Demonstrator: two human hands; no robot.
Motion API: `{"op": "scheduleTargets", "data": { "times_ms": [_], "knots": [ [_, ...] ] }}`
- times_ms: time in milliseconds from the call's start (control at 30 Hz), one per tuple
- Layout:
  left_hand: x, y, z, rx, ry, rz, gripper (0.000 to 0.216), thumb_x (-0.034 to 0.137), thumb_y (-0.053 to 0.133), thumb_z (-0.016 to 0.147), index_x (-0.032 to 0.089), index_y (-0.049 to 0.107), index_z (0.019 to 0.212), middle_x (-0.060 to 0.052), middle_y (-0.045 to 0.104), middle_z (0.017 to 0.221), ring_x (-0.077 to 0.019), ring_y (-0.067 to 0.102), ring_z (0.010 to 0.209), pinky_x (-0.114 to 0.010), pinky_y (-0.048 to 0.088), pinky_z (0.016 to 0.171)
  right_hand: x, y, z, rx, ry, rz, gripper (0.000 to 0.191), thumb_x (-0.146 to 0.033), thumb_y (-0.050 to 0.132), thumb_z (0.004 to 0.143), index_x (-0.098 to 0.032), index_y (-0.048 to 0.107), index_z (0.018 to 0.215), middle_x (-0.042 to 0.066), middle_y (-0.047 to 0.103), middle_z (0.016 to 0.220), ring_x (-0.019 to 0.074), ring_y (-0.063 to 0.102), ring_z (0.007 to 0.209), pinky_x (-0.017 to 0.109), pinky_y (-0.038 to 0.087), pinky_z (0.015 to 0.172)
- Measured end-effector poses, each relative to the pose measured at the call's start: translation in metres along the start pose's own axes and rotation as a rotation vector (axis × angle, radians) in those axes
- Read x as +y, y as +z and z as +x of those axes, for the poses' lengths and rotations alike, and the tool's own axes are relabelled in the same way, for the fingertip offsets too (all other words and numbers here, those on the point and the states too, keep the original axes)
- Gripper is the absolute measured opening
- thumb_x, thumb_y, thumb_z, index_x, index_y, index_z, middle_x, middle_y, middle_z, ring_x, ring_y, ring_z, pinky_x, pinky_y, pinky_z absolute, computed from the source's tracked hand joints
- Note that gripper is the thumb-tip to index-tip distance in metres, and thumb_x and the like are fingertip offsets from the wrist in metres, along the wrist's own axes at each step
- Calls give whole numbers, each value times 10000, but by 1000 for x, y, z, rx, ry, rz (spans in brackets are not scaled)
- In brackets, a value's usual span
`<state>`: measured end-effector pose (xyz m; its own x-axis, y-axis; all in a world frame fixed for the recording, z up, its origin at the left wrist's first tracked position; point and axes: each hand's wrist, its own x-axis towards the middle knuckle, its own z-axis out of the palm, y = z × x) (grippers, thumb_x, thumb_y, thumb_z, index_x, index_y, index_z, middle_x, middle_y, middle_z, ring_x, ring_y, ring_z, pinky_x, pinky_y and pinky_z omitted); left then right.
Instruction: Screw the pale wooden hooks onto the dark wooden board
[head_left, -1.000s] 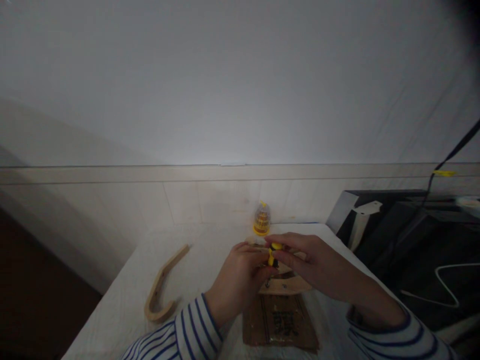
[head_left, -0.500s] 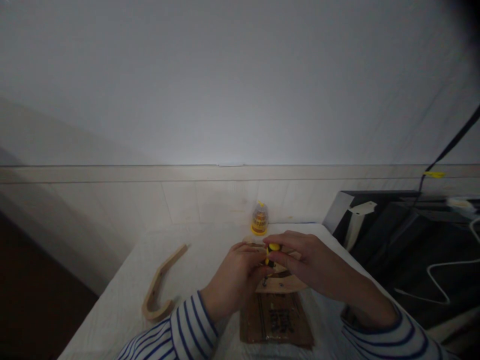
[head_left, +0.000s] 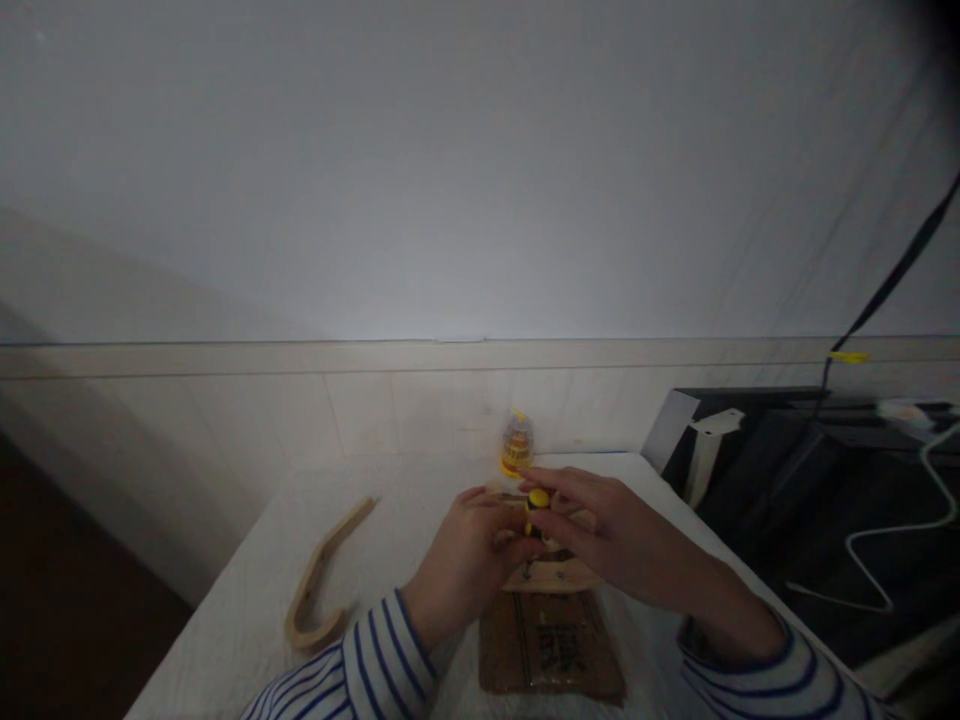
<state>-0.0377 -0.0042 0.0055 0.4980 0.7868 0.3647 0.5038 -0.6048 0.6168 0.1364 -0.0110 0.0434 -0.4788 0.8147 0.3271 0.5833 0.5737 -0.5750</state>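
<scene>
My right hand (head_left: 611,525) grips the handle (head_left: 538,497) on top, axis near upright above the wood (head_left: 559,577); my left hand (head_left: 466,550) pinches lower.

Behind the white-covered table (head_left: 225,610), a pale wall (head_left: 480,180) is crossed by a level trim strip (head_left: 300,358). To the table's right, black objects (head_left: 795,475), too dim to be identified, are gathered, with a pale bracket (head_left: 703,465) set nearest it. Beyond the bracket, a bent white cable (head_left: 851,550) and a slanting black cord (head_left: 911,250) marked by a yellow tie (head_left: 851,357) are seen. At the table's left, a dark brown surface (head_left: 67,550) is shown.
</scene>
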Motion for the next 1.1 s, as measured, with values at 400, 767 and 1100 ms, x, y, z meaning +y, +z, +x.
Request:
{"op": "scheduleTargets", "data": {
  "times_ms": [400, 767, 1100],
  "knots": [
    [0, -1, 0, -21, 20, 9, 76, 222, 650, 793, 170, 643, 737, 2, 669, 764, -165, 582, 804, -279, 372, 808, -9, -6, 0, -9, -97, -67, 279, -227, 462, 896, -250, 625, 1121, 40, 671, 1061, 170, 601, 964, 305, 462, 842],
    [1, -4, 0, -92, 57, -18, 111, 200, 549, 860, 178, 651, 823, -25, 673, 835, -181, 587, 852, -309, 391, 847, -4, -4, 0, -1, -77, -66, 251, -236, 484, 888, -261, 639, 1085, 32, 682, 1019, 174, 609, 936, 324, 469, 835],
    [0, -5, 1, -117, 81, -32, 140, 202, 511, 868, 177, 646, 842, -50, 667, 853, -200, 590, 884, -321, 422, 847, 1, 1, 1, 38, -99, -122, 198, -237, 506, 878, -236, 647, 1017, 25, 688, 987, 171, 602, 934, 325, 460, 835]
  ]
}}
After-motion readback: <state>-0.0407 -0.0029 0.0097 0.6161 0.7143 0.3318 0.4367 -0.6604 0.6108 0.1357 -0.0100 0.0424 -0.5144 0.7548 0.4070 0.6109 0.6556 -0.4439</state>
